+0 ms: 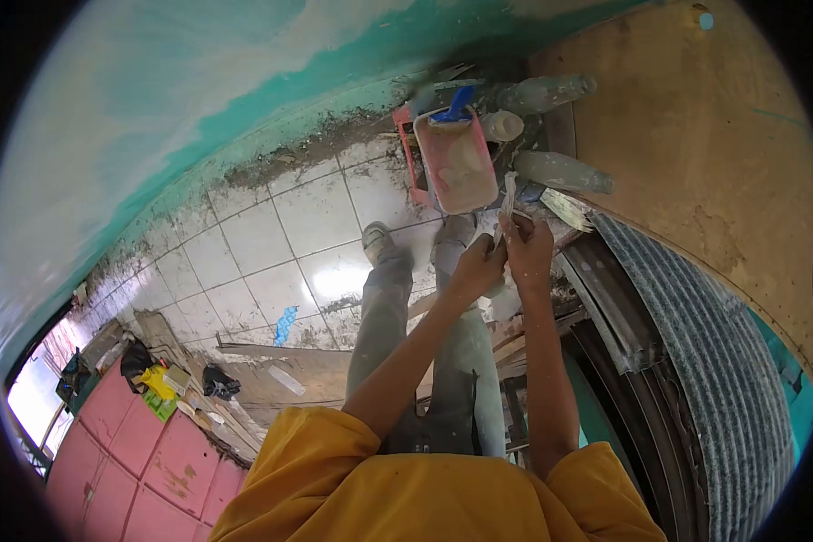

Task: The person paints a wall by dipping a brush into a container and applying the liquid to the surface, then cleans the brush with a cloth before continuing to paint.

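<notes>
Left arm [415, 348]: bare, reaching forward and slanting inward across the front of the body. Left hand [479, 268]: bare, fingers curled, thumb side toward its partner. Right arm [549, 370]: bare, extended forward, nearly straight in line with the view. Right hand [528, 246]: bare, fingers bent and gathered in a pinch, slightly farther forward. Pair: close together, ahead of the torso, right of the view's centre.
</notes>
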Available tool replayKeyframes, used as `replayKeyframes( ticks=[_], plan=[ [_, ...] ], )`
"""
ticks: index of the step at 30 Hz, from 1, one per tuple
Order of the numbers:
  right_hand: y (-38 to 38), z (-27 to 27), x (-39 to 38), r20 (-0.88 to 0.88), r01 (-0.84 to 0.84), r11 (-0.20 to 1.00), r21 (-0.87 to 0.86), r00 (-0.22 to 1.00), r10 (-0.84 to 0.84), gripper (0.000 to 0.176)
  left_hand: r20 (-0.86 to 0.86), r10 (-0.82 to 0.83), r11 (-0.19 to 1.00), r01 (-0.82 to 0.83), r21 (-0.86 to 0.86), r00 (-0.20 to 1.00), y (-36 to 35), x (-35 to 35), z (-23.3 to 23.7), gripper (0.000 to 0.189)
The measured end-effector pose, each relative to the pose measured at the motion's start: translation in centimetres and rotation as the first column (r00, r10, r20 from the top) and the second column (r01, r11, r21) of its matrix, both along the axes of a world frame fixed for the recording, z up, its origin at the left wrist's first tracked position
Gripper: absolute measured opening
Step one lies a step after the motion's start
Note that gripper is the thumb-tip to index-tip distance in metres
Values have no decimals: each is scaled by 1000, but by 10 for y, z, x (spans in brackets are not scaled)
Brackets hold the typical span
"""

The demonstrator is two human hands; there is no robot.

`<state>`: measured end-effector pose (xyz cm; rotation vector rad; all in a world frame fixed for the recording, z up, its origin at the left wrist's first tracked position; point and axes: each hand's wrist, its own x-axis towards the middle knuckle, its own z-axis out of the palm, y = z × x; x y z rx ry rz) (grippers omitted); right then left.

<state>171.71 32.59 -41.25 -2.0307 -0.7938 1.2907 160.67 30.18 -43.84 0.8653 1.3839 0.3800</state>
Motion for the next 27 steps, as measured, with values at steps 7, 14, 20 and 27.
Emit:
replayKeyframes(
  ticks=[7,14,20,27],
  plan=[
    [33,-24,16,340,-140,964,225,939,57,28,382,243,837,6,-547,892,21,6,12,58],
    [40,-59,17,336,-150,976,159,938,89,23,401,542,770,-246,-588,739,10,32,-42,70],
    [41,-61,18,394,-224,959,172,908,141,24,418,631,747,-368,-553,654,17,40,-54,61],
    [43,-72,20,407,-237,960,152,900,158,29,538,675,737,-420,-530,505,25,48,-65,50]
  ],
)
